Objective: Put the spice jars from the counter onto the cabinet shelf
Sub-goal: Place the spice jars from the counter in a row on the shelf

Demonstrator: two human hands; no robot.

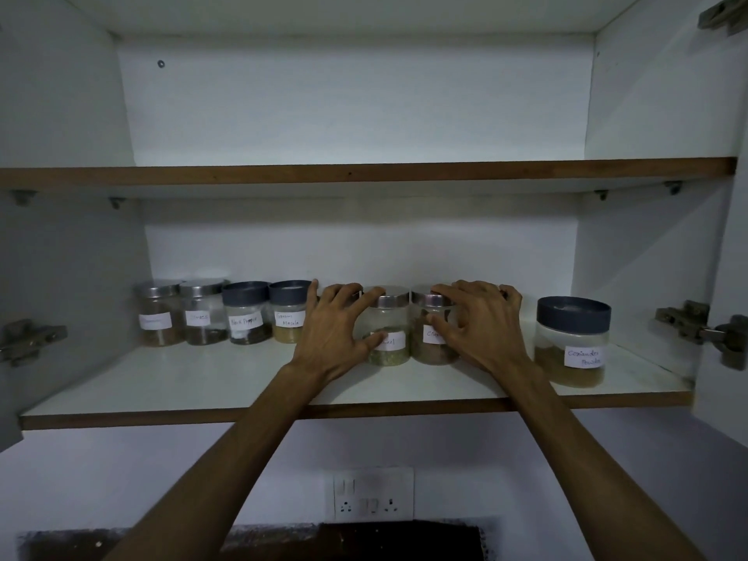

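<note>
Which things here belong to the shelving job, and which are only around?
Job: labelled glass spice jars on the white cabinet shelf; left hand and right hand, each around a steel-lidded jar.
Around: white wall socket plate; metal door hinges.

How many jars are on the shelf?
7 show, all in one row on the lower shelf: four at the left, two by the hands, one big jar at right. Another may hide behind the left hand.

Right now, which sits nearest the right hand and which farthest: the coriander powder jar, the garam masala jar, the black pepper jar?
From the right hand:
1. Coriander powder jar, just to its right.
2. Garam masala jar, beyond the left hand.
3. Black pepper jar, further left.
</note>
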